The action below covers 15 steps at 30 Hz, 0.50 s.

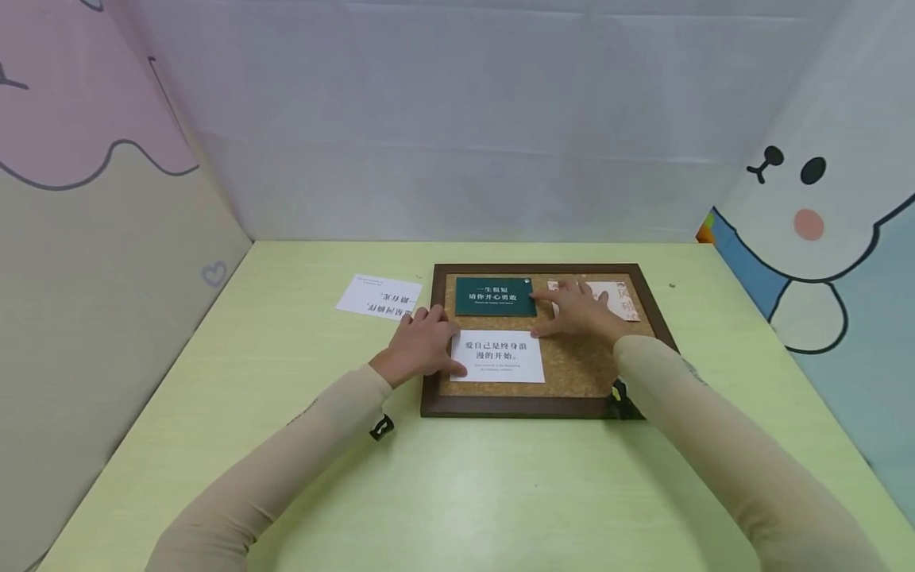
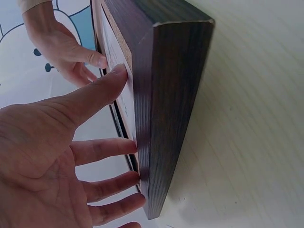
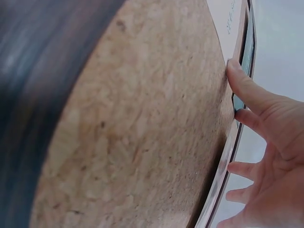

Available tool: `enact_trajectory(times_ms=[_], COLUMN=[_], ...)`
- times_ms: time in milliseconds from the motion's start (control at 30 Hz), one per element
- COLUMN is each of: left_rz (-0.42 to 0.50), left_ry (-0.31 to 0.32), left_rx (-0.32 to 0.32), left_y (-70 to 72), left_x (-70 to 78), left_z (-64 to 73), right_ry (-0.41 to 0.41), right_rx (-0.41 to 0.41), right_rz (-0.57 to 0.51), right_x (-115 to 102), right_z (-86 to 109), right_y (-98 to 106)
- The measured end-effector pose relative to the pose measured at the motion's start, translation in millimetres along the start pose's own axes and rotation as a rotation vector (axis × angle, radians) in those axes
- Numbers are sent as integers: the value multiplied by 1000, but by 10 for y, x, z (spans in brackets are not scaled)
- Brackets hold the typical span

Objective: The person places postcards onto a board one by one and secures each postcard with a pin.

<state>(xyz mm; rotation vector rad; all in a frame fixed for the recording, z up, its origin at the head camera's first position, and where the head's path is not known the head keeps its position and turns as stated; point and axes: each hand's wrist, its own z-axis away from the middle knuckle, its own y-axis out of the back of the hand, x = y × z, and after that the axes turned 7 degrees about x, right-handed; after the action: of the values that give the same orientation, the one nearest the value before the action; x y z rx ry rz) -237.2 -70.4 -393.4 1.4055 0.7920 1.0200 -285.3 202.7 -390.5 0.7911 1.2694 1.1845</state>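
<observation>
A white card (image 1: 497,357) with dark printed text lies on the lower left of a cork board (image 1: 572,365) in a brown frame (image 1: 529,407). My left hand (image 1: 425,343) touches this card's left side, thumb near its lower corner and fingers spread over the frame's left edge. Above it is a green card (image 1: 496,297) with a small round pin (image 1: 526,280) at its top right corner. My right hand (image 1: 579,308) has its thumb at the white card's upper right corner and its index finger at the green card's right edge. Partly under that hand lies a red-patterned card (image 1: 626,302).
Another white card (image 1: 377,295) lies upside down on the pale table (image 1: 457,492), left of the frame. A white curtain-like wall (image 1: 457,135) rises behind the table. Cartoon-printed panels (image 1: 822,206) stand on both sides.
</observation>
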Motion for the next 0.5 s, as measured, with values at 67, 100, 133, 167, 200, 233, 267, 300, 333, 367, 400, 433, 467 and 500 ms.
enact_trajectory(times_ms=[67, 100, 133, 167, 200, 233, 267, 300, 333, 367, 400, 433, 467, 500], left_rz=[14, 20, 29, 38, 50, 58, 66, 73, 81, 89, 97, 103, 114, 125], left_ry=[-1, 0, 1, 3, 6, 11, 17, 22, 27, 31, 34, 34, 34, 31], left_rx=[3, 6, 9, 10, 10, 9, 7, 4, 1, 0, -1, 0, 1, 4], left_y=[-10, -15, -18, -21, -24, -26, -28, -28, -31, -33, -34, -34, -34, -34], left_x=[-7, -13, -19, -26, -33, -40, -47, -52, -56, -58, -60, -61, -61, -60], left_z=[-3, -3, -4, -4, -3, -1, 0, 2, 3, 6, 7, 6, 7, 9], right_ry=[2, 2, 3, 4, 6, 9, 10, 10, 11, 11, 10, 8, 6, 5], right_rx=[0, 0, 1, 2, 2, -1, -5, -10, -14, -19, -23, -25, -25, -25], right_rz=[11, 12, 16, 19, 22, 24, 20, 18, 20, 17, 16, 14, 13, 15], right_x=[-3, -8, -12, -17, -24, -28, -32, -36, -38, -40, -39, -37, -34, -29], right_z=[-3, -5, -8, -11, -12, -14, -17, -21, -22, -21, -20, -19, -16, -13], right_y=[7, 10, 13, 15, 19, 20, 22, 24, 25, 27, 29, 31, 34, 36])
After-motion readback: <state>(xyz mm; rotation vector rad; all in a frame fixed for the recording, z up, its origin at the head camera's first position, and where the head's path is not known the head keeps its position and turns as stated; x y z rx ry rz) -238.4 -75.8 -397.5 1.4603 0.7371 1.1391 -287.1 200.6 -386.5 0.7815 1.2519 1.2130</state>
